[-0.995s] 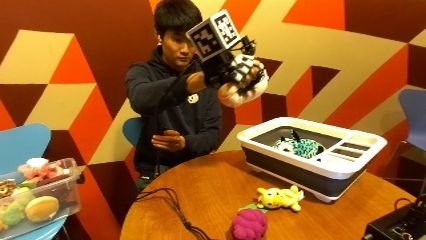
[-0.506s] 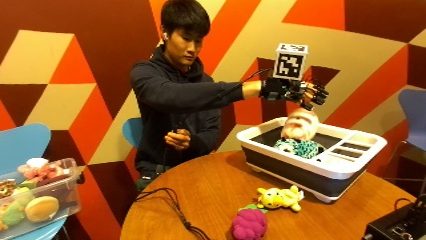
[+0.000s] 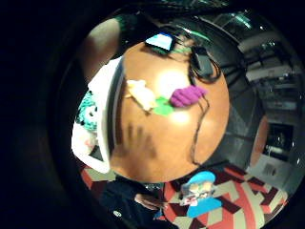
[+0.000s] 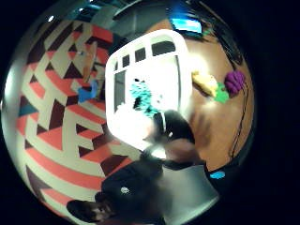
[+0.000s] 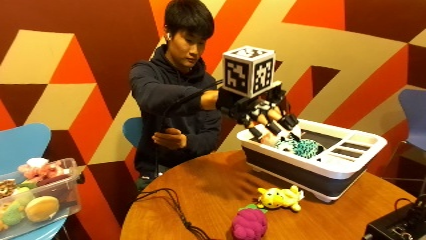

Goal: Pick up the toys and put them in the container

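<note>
— Container [image 5: 313, 170] sits at the far right edge of the tabletop [image 5: 200, 195], and your gloved right hand [image 5: 266, 120] hangs over its near rim. What are the fingers doing?

— From the outside view they point down and look spread and relaxed, gripping nothing. A pale toy [image 5: 269, 139] lies in the container just under them, touching a teal and black toy [image 5: 301, 147].

— So that one is in?

— I judge so; it rests inside the large compartment, not on the rim. The slotted end compartments look bare.

— What do you want next?

— Two toys are left on the tabletop, towards its near edge: a yellow plush [image 5: 279, 197] just in front of the container, and a purple grape toy [image 5: 248, 224] beside it, nearer you. Lift your hand straight up before swinging it across, so your fingers don't hook the white rim. Take the yellow one first, since it is closest to the container.

— Anything to watch?

— A black cable [image 5: 170, 205] trails across the tabletop near the purple toy; come down from above, not sweeping sideways, so you don't drag it.
</note>
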### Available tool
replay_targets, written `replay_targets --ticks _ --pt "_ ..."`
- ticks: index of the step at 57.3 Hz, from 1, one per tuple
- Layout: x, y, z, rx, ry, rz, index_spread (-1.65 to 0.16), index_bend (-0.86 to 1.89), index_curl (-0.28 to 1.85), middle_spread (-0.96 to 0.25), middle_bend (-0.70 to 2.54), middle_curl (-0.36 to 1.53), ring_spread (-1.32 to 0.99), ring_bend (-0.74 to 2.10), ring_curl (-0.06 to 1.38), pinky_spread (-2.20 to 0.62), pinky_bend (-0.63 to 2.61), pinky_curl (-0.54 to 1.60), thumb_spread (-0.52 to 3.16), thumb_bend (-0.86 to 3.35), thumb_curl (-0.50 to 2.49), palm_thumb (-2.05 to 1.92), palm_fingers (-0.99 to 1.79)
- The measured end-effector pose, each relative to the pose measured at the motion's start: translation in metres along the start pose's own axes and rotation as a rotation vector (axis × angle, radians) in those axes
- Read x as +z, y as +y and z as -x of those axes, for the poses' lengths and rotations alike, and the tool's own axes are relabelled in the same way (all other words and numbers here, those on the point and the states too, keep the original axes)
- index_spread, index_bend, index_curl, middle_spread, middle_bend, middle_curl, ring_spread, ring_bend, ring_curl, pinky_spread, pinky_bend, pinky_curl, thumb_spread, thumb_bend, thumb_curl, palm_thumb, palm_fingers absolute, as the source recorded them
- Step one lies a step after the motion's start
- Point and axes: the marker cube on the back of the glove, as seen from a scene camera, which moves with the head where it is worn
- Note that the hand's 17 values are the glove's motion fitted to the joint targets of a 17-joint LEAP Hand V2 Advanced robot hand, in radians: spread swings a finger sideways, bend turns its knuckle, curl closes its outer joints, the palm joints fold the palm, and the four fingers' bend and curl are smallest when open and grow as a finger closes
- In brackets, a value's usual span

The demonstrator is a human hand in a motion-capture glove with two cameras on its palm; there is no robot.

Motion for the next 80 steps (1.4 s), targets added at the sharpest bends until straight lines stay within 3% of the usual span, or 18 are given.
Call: replay_targets --ticks 13,25,33,36,42,50,62,80 --pt "0.073 -0.048 -0.033 0.083 0.188 0.15 -0.25 0.18 0.44 0.03 0.06 0.31 0.02 0.11 0.22 0.04 0.69 0.34 1.32 0.02 0.44 0.26 -0.3" --pt "0.136 -0.073 -0.025 0.071 0.28 0.221 -0.27 0.29 0.47 0.04 0.04 0.21 0.03 0.08 0.16 0.04 0.6 0.33 1.25 -0.01 0.4 0.28 -0.32" --pt "0.15 -0.079 -0.027 0.054 0.282 0.238 -0.28 0.67 0.56 0.04 0.04 0.16 0.03 0.06 0.1 0.04 0.51 0.31 1.3 0.07 0.41 0.44 -0.22" --pt "0.151 -0.081 -0.027 0.052 0.267 0.218 -0.26 0.95 0.63 0.03 0.07 0.14 0.03 0.03 0.07 0.04 0.45 0.3 1.32 0.1 0.42 0.52 -0.14" --pt "0.149 -0.08 -0.028 0.037 0.248 0.185 -0.2 1.27 0.7 0.0 0.24 0.2 0.02 0.03 0.02 0.04 0.35 0.28 1.35 0.18 0.46 0.67 0.0" --pt "0.147 -0.078 -0.033 0.022 0.254 0.156 -0.15 1.48 0.71 -0.05 0.48 0.3 0.01 0.04 -0.02 0.03 0.27 0.26 1.34 0.22 0.49 0.78 0.09" --pt "0.146 -0.073 -0.042 0.011 0.235 0.12 -0.1 1.52 0.66 -0.13 0.9 0.45 -0.04 0.07 -0.02 0.03 0.23 0.27 1.31 0.23 0.52 0.84 0.19" --pt "0.126 -0.064 -0.05 0.003 0.158 0.098 -0.07 1.51 0.57 -0.18 1.13 0.53 -0.13 0.14 0.0 0.02 0.21 0.3 1.31 0.24 0.52 0.89 0.25"
